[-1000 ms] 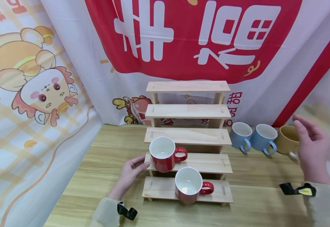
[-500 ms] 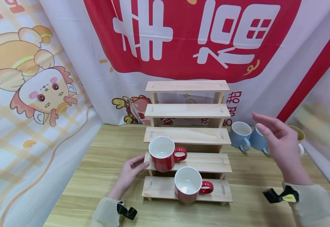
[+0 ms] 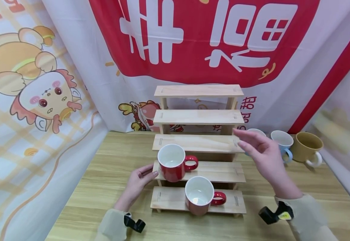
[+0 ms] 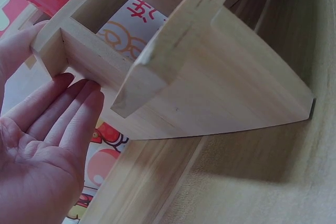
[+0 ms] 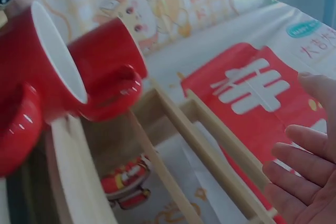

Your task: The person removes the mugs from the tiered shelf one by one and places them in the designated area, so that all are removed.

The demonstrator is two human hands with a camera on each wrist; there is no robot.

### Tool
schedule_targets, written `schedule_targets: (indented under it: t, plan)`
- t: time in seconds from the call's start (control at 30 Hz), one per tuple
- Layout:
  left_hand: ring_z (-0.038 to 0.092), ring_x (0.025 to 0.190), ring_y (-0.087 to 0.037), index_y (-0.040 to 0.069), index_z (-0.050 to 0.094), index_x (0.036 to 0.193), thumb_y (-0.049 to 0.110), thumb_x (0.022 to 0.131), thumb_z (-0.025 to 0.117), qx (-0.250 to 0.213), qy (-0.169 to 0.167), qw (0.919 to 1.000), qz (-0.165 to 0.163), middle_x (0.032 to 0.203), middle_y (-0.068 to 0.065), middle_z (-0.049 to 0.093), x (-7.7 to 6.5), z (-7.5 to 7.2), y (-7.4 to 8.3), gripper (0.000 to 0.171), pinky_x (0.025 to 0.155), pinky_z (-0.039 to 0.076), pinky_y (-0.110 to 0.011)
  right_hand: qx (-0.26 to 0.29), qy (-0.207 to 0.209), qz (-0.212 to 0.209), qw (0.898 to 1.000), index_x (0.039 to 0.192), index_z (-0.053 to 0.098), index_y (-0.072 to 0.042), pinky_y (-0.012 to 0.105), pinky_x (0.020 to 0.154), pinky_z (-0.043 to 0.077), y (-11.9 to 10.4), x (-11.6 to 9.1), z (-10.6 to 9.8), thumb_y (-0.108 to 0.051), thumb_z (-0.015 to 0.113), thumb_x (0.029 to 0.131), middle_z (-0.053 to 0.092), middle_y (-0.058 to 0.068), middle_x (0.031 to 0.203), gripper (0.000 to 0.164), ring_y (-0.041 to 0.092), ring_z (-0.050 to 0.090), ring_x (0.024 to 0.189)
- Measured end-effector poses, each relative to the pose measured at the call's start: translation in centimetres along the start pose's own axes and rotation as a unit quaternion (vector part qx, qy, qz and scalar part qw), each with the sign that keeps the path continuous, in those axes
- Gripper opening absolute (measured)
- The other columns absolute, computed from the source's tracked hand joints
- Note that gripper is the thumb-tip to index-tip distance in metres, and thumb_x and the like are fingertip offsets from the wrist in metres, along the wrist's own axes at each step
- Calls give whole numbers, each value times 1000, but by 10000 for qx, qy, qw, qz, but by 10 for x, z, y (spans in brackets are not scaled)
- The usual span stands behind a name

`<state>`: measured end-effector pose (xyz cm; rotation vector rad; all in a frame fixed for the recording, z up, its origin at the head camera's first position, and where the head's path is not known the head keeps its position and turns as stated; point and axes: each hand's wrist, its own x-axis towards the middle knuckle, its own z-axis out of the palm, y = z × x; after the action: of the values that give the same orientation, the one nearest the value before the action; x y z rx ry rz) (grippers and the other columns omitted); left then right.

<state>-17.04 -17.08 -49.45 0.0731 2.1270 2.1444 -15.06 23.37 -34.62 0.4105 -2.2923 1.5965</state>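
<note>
My left hand point(image 3: 140, 182) holds the left end of the second step of a wooden stepped rack point(image 3: 197, 143). In the left wrist view the thumb lies over the board's end, with the fingers point(image 4: 68, 106) below it. A red mug point(image 3: 172, 167) stands on that step, close to this hand, its handle to the right. On the lowest step is another red mug point(image 3: 199, 197), also with its handle to the right. My right hand point(image 3: 263, 154) is in the air by the rack's right side, holding nothing, fingers loosely extended. It partly hides a blue mug point(image 3: 256, 131).
Right of the rack, a second blue mug point(image 3: 282, 140) and a tan mug point(image 3: 307, 147) with a white handle stand on the wooden table point(image 3: 102, 201). Printed cloth point(image 3: 132, 73) hangs behind the rack and along the sides.
My right hand has moved left from above the tan mug, past the blue mugs, to the rack's right side. My left hand and the red mugs have stayed in place.
</note>
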Motion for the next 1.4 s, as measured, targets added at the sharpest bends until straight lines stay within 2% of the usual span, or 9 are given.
schedule_targets:
  t: [0.1, 0.2, 0.37, 0.57, 0.7, 1.1, 1.4]
  plan:
    - [63, 117, -26, -11, 55, 137, 8, 93, 73, -4, -4, 10000, 6, 130, -23, 64, 1, 0, 0, 50, 97, 53, -29, 322, -364, -77, 9988, 133, 67, -11, 24, 92, 55, -1, -1, 14, -11, 66, 101, 66, 4, 134, 32, 23, 63, 119]
    - [64, 117, -26, -11, 55, 136, 7, 93, 73, -15, 29, 10000, -3, 130, -24, 64, 1, 0, -1, 50, 97, 53, -29, 467, -732, -51, 9962, 132, 68, -12, 27, 91, 56, -2, -3, 27, -13, 69, 99, 67, 6, 131, 32, 25, 65, 115]
    - [64, 116, -24, -11, 56, 136, 6, 94, 73, -59, 52, 10000, -29, 129, -23, 64, 2, 0, -1, 49, 96, 54, -30, 616, -1315, 185, 9892, 128, 70, -12, 31, 91, 57, 1, -7, 47, -19, 74, 96, 69, 5, 126, 33, 22, 67, 110]
    - [64, 116, -23, -10, 56, 137, 6, 94, 73, -63, 32, 10000, -60, 130, -23, 64, 2, 0, 1, 49, 96, 54, -30, 663, -1957, 524, 9770, 127, 70, -11, 32, 94, 56, 7, -8, 66, -25, 75, 95, 70, 4, 125, 35, 22, 67, 113]
    - [63, 117, -25, -10, 56, 137, 6, 94, 73, -33, 52, 10000, -69, 130, -23, 64, 2, 0, 0, 49, 96, 54, -30, 680, -2086, 717, 9730, 128, 69, -10, 31, 96, 55, 12, -6, 77, -27, 74, 96, 70, 5, 125, 37, 21, 66, 114]
    - [63, 117, -26, -10, 56, 136, 8, 94, 74, 25, 79, 9999, -65, 130, -23, 64, -1, 0, 0, 49, 95, 54, -29, 756, -2127, 1178, 9670, 123, 72, -12, 36, 95, 56, 20, 3, 106, -37, 72, 97, 73, 2, 114, 36, 19, 67, 107]
    - [63, 117, -27, -10, 56, 136, 10, 94, 74, 43, 58, 9999, -84, 131, -23, 64, -1, 2, 1, 50, 96, 54, -28, 1099, -1860, 1579, 9635, 118, 74, -10, 38, 83, 61, 23, 6, 115, -37, 71, 97, 73, 6, 113, 34, 26, 69, 104]
